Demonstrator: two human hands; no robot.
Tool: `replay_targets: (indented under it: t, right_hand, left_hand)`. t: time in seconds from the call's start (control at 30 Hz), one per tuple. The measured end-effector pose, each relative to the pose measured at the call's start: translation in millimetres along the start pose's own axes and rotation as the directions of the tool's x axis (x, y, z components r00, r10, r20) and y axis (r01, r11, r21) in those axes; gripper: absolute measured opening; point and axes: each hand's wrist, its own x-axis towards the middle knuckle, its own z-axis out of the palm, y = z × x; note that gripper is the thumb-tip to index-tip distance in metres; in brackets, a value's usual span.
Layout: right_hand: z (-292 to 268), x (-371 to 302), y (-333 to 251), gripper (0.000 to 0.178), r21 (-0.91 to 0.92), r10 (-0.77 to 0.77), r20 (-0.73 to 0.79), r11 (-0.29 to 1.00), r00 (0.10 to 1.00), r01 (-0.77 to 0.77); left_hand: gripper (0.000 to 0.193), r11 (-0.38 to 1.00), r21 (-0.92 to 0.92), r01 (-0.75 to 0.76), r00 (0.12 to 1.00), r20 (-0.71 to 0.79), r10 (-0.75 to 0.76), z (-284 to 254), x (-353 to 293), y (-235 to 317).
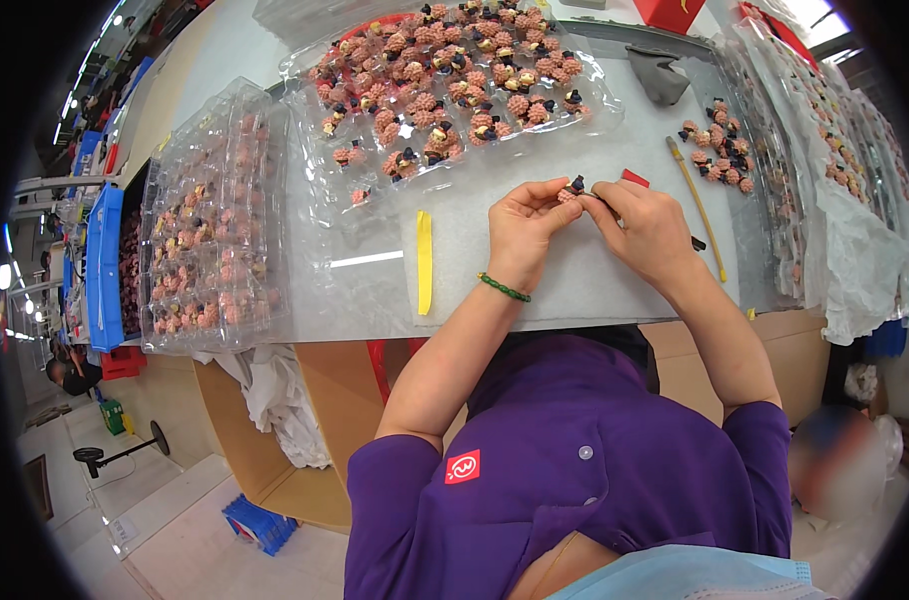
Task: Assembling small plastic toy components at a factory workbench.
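The near edge of the desk (355, 305) runs just below the white mat (475, 290), beside the person's purple shirt (615, 430); both forearms cross this edge to reach over the mat. Under the desk, to the lower left of the mat, stands an open cardboard box (340, 400) with white sheeting (287, 405). The mat's surface shows between the left forearm and a yellow strip (425, 262) along its left side; a yellow stick (697, 205) lies along its right side.

Over the middle of the mat, the left hand (528, 225) has a narrow grip, thumb and finger holding a small pink-and-dark figure (572, 192). The right hand (643, 228) meets it from the mat's right side, fingertips drawn close; whether its grip holds anything cannot be told. A red piece (635, 178) lies just beyond that hand.

Beyond the mat, a clear tray (597, 112) of similar figures bounds the far side. Stacked clear trays (243, 97) stand well left of the mat; loose figures (720, 150) and further filled trays (765, 175) stand in the way at its right. A grey cloth (658, 75) lies beyond its upper right, a blue bin (105, 265) to its far left.
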Motion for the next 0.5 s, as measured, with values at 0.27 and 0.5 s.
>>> replay_targets:
  t: [0.27,0.5]
  right_hand:
    - [-2.0,1.1,0.3,0.012,-0.008,-0.033,-0.009,0.999,0.999,0.033]
    - [-2.5,1.2,-0.8,0.012,-0.038,-0.023,0.013,0.999,1.0,0.024]
  left_hand:
    - [0.028,1.0,-0.009,0.004,1.0,0.011,-0.004,1.1,-0.6,1.4]
    - [0.029,1.0,-0.012,0.004,1.0,0.005,-0.004,0.9,-0.3,0.7]
